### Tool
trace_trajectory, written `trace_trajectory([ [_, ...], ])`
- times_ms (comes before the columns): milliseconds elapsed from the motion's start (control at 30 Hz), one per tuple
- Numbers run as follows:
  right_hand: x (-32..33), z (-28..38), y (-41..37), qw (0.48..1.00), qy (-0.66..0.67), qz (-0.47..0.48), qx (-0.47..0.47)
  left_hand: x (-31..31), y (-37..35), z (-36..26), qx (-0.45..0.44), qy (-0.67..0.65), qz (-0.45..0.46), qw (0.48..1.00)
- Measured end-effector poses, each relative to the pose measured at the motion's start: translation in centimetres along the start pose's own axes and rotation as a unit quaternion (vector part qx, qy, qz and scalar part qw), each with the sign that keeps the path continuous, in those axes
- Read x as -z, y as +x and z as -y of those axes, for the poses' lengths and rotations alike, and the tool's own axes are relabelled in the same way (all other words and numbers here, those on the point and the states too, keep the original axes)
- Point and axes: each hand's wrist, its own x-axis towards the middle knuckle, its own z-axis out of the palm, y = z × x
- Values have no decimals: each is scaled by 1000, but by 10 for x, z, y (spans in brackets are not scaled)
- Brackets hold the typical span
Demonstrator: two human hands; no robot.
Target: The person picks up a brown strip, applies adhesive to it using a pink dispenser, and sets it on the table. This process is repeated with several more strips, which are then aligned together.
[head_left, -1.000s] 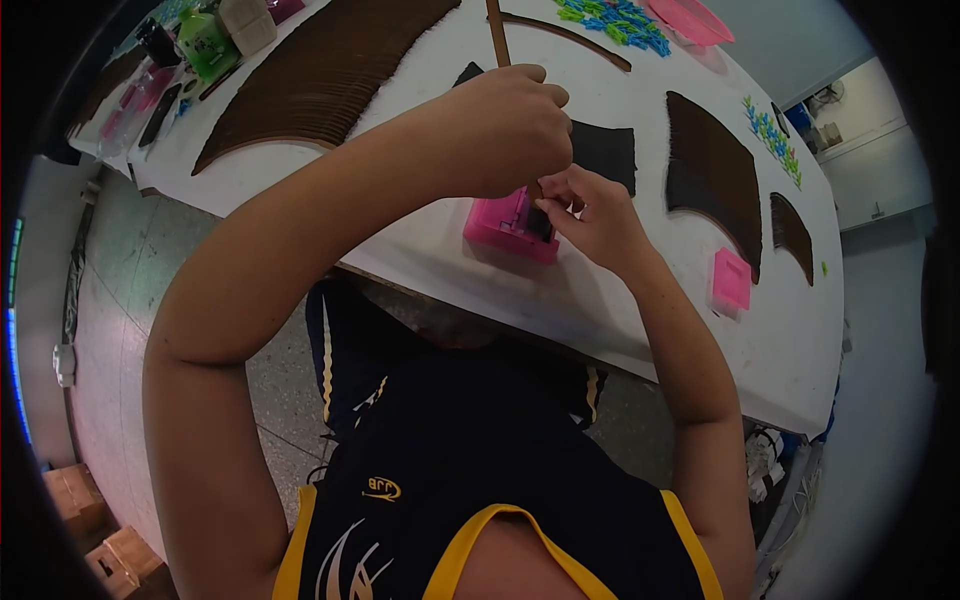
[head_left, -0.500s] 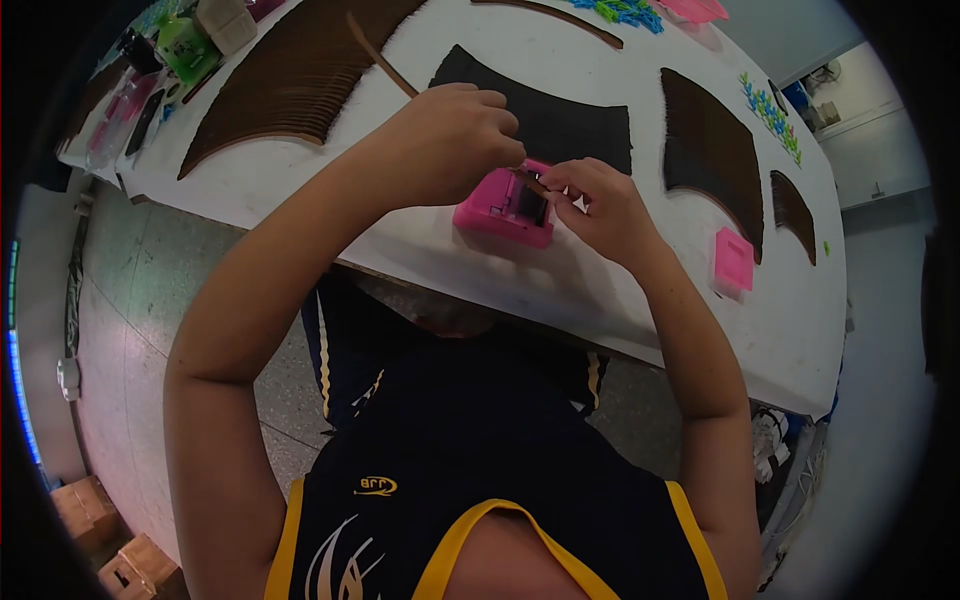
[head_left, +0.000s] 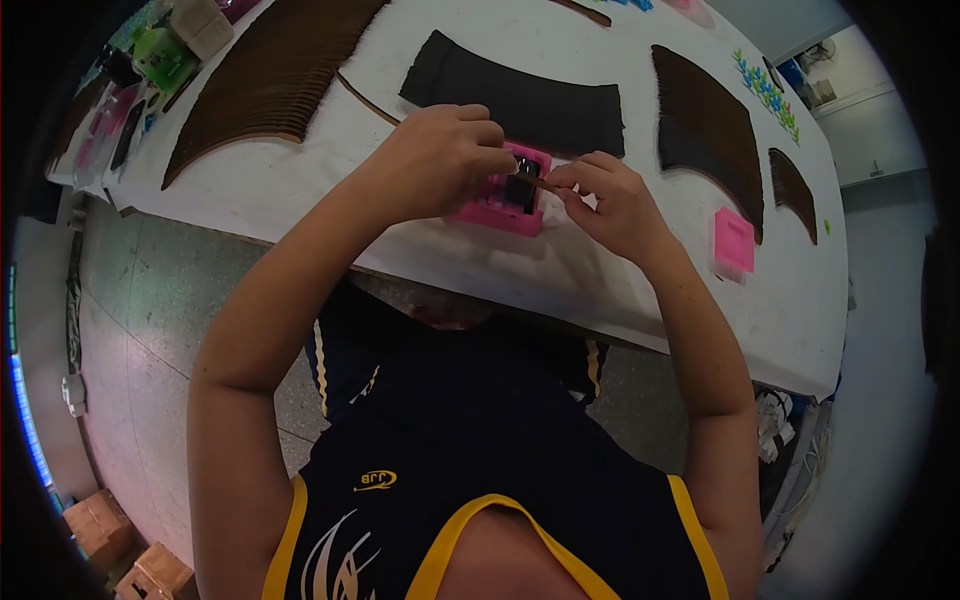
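Observation:
A narrow brown strip (head_left: 539, 182) is stretched between my two hands, above a pink plastic box (head_left: 505, 219). My left hand (head_left: 448, 160) is closed on the strip at the left, its fingertips partly hidden. On the right, my right hand (head_left: 612, 205) pinches the strip between thumb and fingers. A glossy black part (head_left: 521, 190) sits inside the pink box, just under the strip. What looks like the tail of the strip trails out behind my left hand to the upper left. Just beyond the hands lies a black curved sheet (head_left: 515, 105).
Brown ridged sheets lie at left (head_left: 265, 85) and right (head_left: 710, 130), with a smaller brown piece (head_left: 793, 196) farther right. A pink square tray (head_left: 734, 241) rests near the right edge. Blue and green clips (head_left: 767, 95) and a green bottle (head_left: 163, 58) stand farther back.
The strip's tail behind my left hand has dropped lower towards the table. Both hands remain at the pink box, my left slightly lower in view. The whole view has shifted a little.

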Motion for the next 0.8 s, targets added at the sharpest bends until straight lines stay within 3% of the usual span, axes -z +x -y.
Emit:
trace_trajectory([
  [433, 16, -11, -24, 999, -22, 5, -25, -5, -1, 0, 1, -29, -11, 1000],
  [800, 94, -37, -127, 980, -112, -3, -164, -15, 4, 1, -5, -51, -23, 998],
])
